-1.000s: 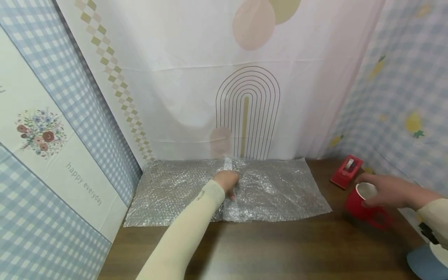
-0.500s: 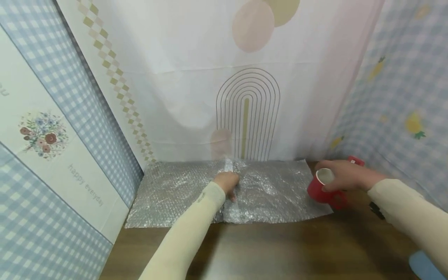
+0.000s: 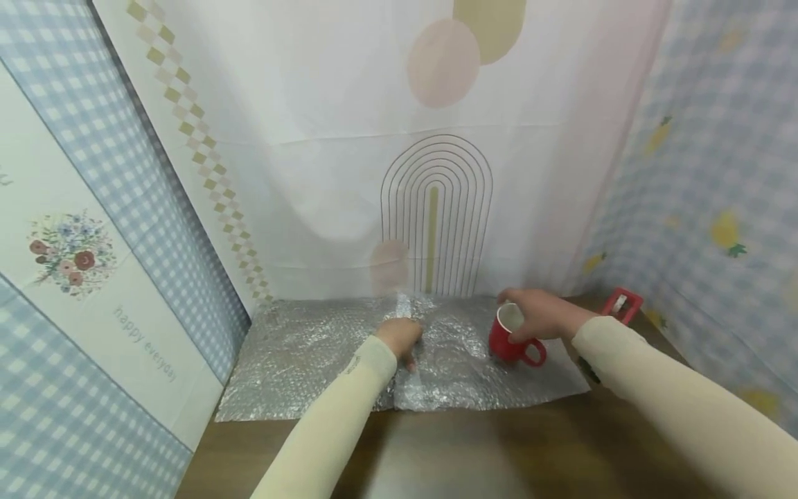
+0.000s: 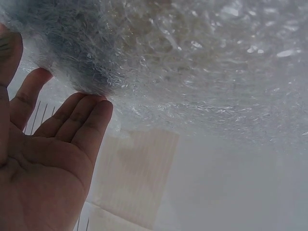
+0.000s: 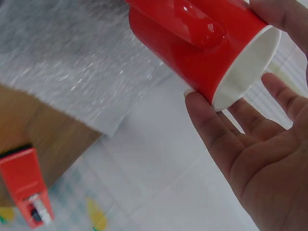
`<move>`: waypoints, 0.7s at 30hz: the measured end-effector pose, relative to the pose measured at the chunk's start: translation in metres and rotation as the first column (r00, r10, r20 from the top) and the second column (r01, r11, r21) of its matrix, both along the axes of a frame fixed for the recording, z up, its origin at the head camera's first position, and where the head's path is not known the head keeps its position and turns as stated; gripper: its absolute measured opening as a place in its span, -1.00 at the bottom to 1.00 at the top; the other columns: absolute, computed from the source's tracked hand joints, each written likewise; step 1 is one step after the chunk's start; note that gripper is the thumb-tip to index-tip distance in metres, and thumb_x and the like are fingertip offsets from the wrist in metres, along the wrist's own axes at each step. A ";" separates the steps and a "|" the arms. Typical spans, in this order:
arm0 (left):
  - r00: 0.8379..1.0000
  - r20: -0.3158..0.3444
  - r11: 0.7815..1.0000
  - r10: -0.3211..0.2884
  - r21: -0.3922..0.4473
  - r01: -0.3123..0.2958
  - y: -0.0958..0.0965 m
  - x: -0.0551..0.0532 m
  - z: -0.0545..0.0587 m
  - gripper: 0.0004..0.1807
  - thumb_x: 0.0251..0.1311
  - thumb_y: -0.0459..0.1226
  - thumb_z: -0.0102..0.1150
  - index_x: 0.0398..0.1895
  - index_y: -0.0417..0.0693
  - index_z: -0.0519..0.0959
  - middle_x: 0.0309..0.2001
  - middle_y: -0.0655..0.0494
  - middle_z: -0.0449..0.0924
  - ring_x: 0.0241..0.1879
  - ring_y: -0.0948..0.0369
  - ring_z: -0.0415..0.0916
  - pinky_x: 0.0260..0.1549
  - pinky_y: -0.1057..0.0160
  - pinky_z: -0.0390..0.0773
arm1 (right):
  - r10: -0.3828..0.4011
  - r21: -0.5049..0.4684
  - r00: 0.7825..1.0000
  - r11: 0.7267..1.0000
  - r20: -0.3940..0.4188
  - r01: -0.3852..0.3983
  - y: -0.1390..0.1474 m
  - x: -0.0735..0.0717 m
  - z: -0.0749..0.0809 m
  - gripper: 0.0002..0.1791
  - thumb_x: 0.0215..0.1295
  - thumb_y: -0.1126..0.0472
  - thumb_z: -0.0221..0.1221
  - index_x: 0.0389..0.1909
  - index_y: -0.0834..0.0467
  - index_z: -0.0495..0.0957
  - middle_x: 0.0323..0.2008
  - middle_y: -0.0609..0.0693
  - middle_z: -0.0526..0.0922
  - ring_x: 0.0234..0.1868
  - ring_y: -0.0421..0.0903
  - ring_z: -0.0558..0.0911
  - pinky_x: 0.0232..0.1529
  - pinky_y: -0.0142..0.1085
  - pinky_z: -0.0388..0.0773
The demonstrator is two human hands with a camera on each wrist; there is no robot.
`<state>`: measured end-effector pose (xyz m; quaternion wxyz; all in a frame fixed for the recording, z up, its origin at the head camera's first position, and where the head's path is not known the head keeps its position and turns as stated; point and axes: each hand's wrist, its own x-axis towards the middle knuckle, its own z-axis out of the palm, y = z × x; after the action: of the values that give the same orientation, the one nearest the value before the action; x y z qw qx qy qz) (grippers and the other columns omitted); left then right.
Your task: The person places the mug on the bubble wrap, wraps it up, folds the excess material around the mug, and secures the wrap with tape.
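A sheet of bubble wrap (image 3: 299, 360) lies along the back of the table, a strip of clear tape down its middle. My left hand (image 3: 399, 338) touches the wrap at this strip; in the left wrist view its fingers (image 4: 94, 120) are nearly straight, with their tips against the wrap. My right hand (image 3: 541, 313) grips a red mug (image 3: 503, 344) by its rim, over the right half of the wrap. The mug's white inside and red handle show. Whether its base touches the wrap, I cannot tell.
A red tape dispenser (image 3: 623, 305) is at the back right, beyond my right wrist. Patterned cloths hang behind (image 3: 312, 208) and along both sides. In front of the wrap runs the brown wooden table (image 3: 561, 443).
My right hand has carried the red mug leftward from beside the tape dispenser to over the wrap. My left hand has stayed on the strip. A blue object at lower right has left the view.
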<state>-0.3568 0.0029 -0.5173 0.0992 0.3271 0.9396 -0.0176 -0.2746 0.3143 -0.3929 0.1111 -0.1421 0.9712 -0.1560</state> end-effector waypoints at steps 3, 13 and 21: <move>1.000 -0.003 1.000 -0.007 0.007 0.008 0.001 0.004 0.001 -0.27 -0.10 0.08 0.79 0.17 0.00 0.81 0.14 0.09 0.89 0.12 0.10 0.83 0.24 0.08 0.84 | -0.003 0.000 1.000 1.000 -0.002 0.003 -0.008 -0.008 -0.008 -0.13 0.18 0.15 0.63 0.48 0.27 0.50 0.17 0.29 0.76 0.09 0.18 0.78 -0.03 0.05 0.87; 1.000 -0.008 1.000 0.004 0.016 -0.004 0.002 0.007 0.002 -0.28 -0.14 0.04 0.84 0.15 0.02 0.82 0.12 0.11 0.89 0.09 0.12 0.83 0.22 0.10 0.84 | -0.018 -0.035 1.000 0.999 -0.018 0.017 -0.025 -0.036 -0.030 -0.14 0.17 0.19 0.61 0.48 0.29 0.50 0.23 0.35 0.75 0.16 0.26 0.78 0.03 0.14 0.88; 0.999 0.000 0.999 0.039 0.014 -0.039 0.001 0.008 0.010 -0.28 -0.18 0.03 0.82 0.13 0.01 0.83 0.12 0.11 0.90 0.10 0.13 0.84 0.23 0.15 0.84 | -0.033 -0.068 0.999 0.997 0.020 0.034 -0.035 -0.051 -0.037 -0.11 0.25 0.21 0.58 0.56 0.31 0.45 0.35 0.38 0.70 0.32 0.34 0.73 0.25 0.25 0.82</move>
<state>-0.3489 0.0035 -0.5073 0.0970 0.3095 0.9459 -0.0092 -0.3255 0.2793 -0.4301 0.1126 -0.1281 0.9664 -0.1921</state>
